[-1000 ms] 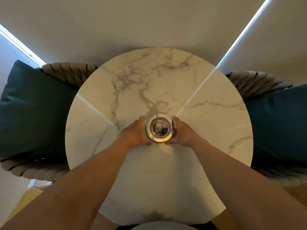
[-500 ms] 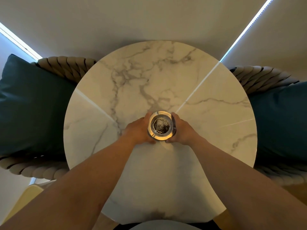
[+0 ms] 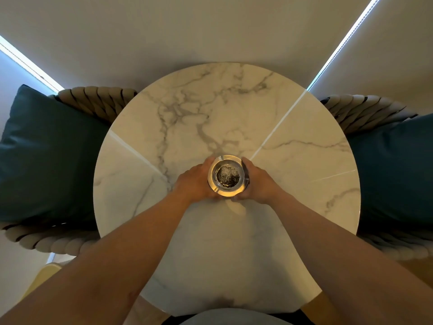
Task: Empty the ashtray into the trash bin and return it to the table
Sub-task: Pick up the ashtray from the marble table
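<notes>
A round glass ashtray (image 3: pixel 227 176) with dark ash in its bowl sits near the middle of a round white marble table (image 3: pixel 225 127). My left hand (image 3: pixel 195 182) wraps its left side and my right hand (image 3: pixel 259 181) wraps its right side, so both hands grip it. Whether it rests on the tabletop or hovers just above it I cannot tell. No trash bin is in view.
Two woven rope chairs with dark teal cushions flank the table, one on the left (image 3: pixel 46 156) and one on the right (image 3: pixel 393 165). A pale wall with blinds rises behind the table. A yellow seat edge (image 3: pixel 42 277) shows at lower left.
Both hands have closed tighter round the ashtray. The ashtray looks slightly larger and nearer the camera than before; the view has shifted a little.
</notes>
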### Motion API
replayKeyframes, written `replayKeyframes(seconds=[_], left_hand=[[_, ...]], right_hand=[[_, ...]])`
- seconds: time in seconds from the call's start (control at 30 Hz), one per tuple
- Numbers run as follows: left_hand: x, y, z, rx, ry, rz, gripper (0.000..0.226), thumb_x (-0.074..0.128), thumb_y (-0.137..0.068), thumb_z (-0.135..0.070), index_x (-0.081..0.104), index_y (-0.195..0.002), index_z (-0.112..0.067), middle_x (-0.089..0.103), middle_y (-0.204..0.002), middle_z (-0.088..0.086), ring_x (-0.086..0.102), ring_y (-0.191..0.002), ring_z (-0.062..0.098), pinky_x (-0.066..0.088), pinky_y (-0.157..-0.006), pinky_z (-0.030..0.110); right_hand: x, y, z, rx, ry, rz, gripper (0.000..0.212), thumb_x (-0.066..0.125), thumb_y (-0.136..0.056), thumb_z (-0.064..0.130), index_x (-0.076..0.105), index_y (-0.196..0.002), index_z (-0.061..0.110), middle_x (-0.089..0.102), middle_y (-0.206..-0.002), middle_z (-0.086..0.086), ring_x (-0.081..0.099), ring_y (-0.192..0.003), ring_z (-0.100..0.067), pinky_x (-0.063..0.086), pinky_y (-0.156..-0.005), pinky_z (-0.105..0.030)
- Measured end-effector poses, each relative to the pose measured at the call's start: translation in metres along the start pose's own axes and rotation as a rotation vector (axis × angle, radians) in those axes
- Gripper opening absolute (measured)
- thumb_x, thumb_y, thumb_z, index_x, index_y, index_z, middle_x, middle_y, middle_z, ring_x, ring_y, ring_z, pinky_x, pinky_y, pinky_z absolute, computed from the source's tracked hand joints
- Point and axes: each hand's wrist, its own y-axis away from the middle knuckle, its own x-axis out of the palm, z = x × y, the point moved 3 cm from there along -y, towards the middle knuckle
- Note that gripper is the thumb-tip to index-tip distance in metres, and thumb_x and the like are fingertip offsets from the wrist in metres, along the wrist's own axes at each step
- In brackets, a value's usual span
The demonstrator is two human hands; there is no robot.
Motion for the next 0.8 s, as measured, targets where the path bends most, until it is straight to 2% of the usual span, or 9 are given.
replayKeyframes(seconds=[0.1, 0.17, 0.27, 0.33, 0.43, 0.57, 0.7, 0.8], left_hand=[[-0.011, 0.009, -0.005, 0.055, 0.096, -0.036, 0.114, 0.082, -0.041, -0.066, 0.026, -0.139, -0.045, 0.063, -0.123, -0.014, 0.061, -0.108, 0.018, 0.052, -0.088, 0.044], [-0.018, 0.018, -0.006, 0.106, 0.145, -0.069, 0.114, 0.085, -0.04, -0.062, 0.031, -0.138, -0.045, 0.063, -0.109, -0.022, 0.061, -0.097, 0.008, 0.054, -0.084, 0.042], [-0.026, 0.034, -0.007, 0.155, 0.176, -0.117, 0.113, 0.094, -0.041, -0.047, 0.034, -0.138, -0.044, 0.059, -0.089, -0.039, 0.056, -0.083, -0.014, 0.048, -0.072, 0.028], [-0.03, 0.047, -0.011, 0.189, 0.196, -0.142, 0.113, 0.096, -0.042, -0.043, 0.036, -0.138, -0.044, 0.054, -0.09, -0.05, 0.053, -0.081, -0.022, 0.042, -0.067, 0.022], [-0.037, 0.069, -0.018, 0.234, 0.229, -0.169, 0.111, 0.096, -0.042, -0.042, 0.037, -0.136, -0.046, 0.053, -0.092, -0.05, 0.054, -0.081, -0.018, 0.04, -0.065, 0.018], [-0.043, 0.092, -0.019, 0.253, 0.228, -0.188, 0.11, 0.096, -0.044, -0.042, 0.036, -0.135, -0.05, 0.054, -0.092, -0.045, 0.054, -0.08, -0.01, 0.039, -0.064, 0.015], [-0.048, 0.107, -0.013, 0.265, 0.226, -0.193, 0.113, 0.097, -0.044, -0.041, 0.034, -0.137, -0.049, 0.053, -0.089, -0.043, 0.052, -0.067, -0.012, 0.039, -0.061, 0.019], [-0.054, 0.112, -0.004, 0.291, 0.235, -0.182, 0.114, 0.097, -0.045, -0.041, 0.032, -0.139, -0.048, 0.052, -0.089, -0.044, 0.052, -0.066, -0.013, 0.04, -0.062, 0.022]], right_hand=[[-0.01, 0.01, 0.008, -0.036, -0.028, -0.036, 0.123, 0.095, -0.055, 0.027, 0.021, -0.153, 0.016, 0.056, -0.134, -0.009, 0.056, -0.118, -0.025, 0.047, -0.099, -0.039], [-0.016, 0.02, 0.014, -0.08, -0.044, -0.066, 0.123, 0.096, -0.054, 0.027, 0.023, -0.153, 0.018, 0.059, -0.127, -0.004, 0.057, -0.103, -0.016, 0.045, -0.088, -0.026], [-0.024, 0.039, 0.024, -0.134, -0.043, -0.088, 0.121, 0.095, -0.055, 0.025, 0.024, -0.152, 0.017, 0.057, -0.114, 0.004, 0.052, -0.084, -0.003, 0.038, -0.077, -0.016], [-0.028, 0.052, 0.03, -0.168, -0.056, -0.095, 0.115, 0.095, -0.056, 0.024, 0.028, -0.15, 0.018, 0.055, -0.105, 0.01, 0.054, -0.08, 0.007, 0.038, -0.069, -0.007], [-0.032, 0.072, 0.039, -0.209, -0.054, -0.109, 0.111, 0.094, -0.057, 0.026, 0.031, -0.148, 0.021, 0.055, -0.098, 0.015, 0.052, -0.082, 0.014, 0.039, -0.066, -0.003], [-0.032, 0.09, 0.05, -0.23, -0.056, -0.107, 0.12, 0.094, -0.057, 0.031, 0.023, -0.153, 0.022, 0.054, -0.107, 0.012, 0.051, -0.085, 0.013, 0.039, -0.069, -0.004], [-0.027, 0.1, 0.061, -0.262, -0.025, -0.119, 0.116, 0.093, -0.056, 0.036, 0.025, -0.149, 0.029, 0.055, -0.102, 0.018, 0.052, -0.088, 0.005, 0.04, -0.067, -0.009], [-0.018, 0.103, 0.073, -0.266, -0.004, -0.153, 0.112, 0.093, -0.056, 0.037, 0.027, -0.146, 0.032, 0.053, -0.1, 0.027, 0.051, -0.092, 0.008, 0.042, -0.067, -0.006]])
